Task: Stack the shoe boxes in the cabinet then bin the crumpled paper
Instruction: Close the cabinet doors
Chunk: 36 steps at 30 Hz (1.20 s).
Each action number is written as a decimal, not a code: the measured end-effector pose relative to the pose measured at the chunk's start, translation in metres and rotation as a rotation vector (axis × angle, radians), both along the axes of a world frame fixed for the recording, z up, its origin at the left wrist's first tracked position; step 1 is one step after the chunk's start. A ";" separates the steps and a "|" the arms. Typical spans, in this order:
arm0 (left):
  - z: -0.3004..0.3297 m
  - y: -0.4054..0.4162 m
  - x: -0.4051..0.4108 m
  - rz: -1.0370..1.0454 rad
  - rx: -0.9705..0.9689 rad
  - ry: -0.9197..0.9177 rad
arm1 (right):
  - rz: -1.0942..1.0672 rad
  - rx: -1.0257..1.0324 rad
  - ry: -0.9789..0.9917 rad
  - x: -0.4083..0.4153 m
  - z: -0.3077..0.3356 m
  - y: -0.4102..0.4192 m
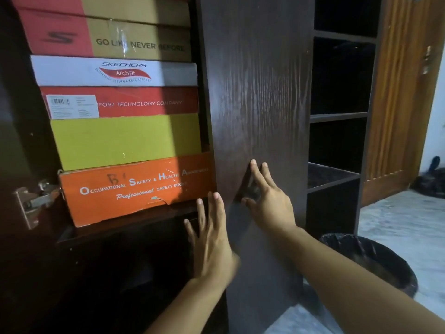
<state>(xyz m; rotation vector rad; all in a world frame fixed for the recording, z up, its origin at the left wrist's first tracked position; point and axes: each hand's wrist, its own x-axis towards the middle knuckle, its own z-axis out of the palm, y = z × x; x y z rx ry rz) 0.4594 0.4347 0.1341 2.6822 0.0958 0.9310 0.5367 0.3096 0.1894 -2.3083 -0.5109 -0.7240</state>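
Straight, spread fingers on both: my right hand [269,201] presses flat on the dark wood-grain cabinet door [260,92], my left hand [212,239] at its edge, gripping nothing. Stacked cardboard shoe boxes [125,141] fill the shelf. I judge stacking finished; next comes crumpled paper, unseen, for the black-lined bin [375,256].

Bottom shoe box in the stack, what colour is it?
Orange, with white lettering; the bottom box shows best in the head view, the only one here.
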 end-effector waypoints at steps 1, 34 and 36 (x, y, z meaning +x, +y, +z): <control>0.002 0.000 0.001 0.003 -0.011 0.008 | -0.004 -0.010 0.002 0.001 0.000 0.002; 0.085 0.040 -0.066 0.020 -0.062 0.288 | 0.186 -0.125 0.218 -0.048 0.058 0.020; 0.096 0.043 -0.095 0.048 -0.073 0.252 | 0.197 -0.104 0.197 -0.071 0.078 0.021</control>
